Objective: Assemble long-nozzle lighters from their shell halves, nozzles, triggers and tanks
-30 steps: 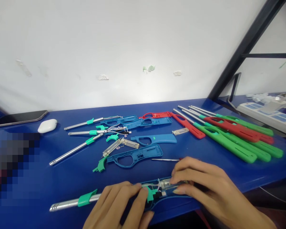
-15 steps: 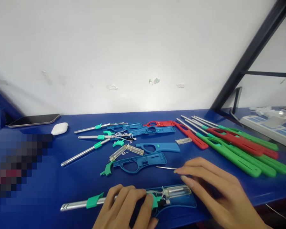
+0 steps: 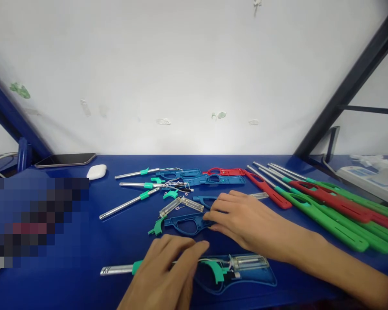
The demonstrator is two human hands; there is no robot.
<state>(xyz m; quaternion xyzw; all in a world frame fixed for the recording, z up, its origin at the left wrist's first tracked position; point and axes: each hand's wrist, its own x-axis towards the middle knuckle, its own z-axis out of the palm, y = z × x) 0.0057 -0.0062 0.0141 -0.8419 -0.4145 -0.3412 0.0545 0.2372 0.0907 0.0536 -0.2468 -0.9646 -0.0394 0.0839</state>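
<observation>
An opened blue lighter (image 3: 261,277) lies at the front of the table, its half casing holding a clear fuel tank (image 3: 249,261), a green trigger (image 3: 218,272) and thin wires. Its metal tube (image 3: 116,270) points left. My left hand (image 3: 163,273) curls over the tube and the front of the casing, holding them down; the fingertips partly hide the join. Farther back, my right hand (image 3: 242,221) has its thumb and fingers closed on the handle end of a blue casing half (image 3: 184,224), which it covers. A loose green trigger (image 3: 157,226) touches that casing's front.
Behind lie metal tubes (image 3: 129,203) with wires, clear tanks (image 3: 193,204), more blue casings (image 3: 228,179) and a red casing (image 3: 224,172). Several green lighters (image 3: 326,219) and red lighters (image 3: 330,199) lie right. A phone (image 3: 66,159) and white earbud case (image 3: 97,172) sit back left.
My right hand has moved left and away from me, from beside the thin metal pick to the blue casing half. The pick is now out of sight. The view has shifted slightly.
</observation>
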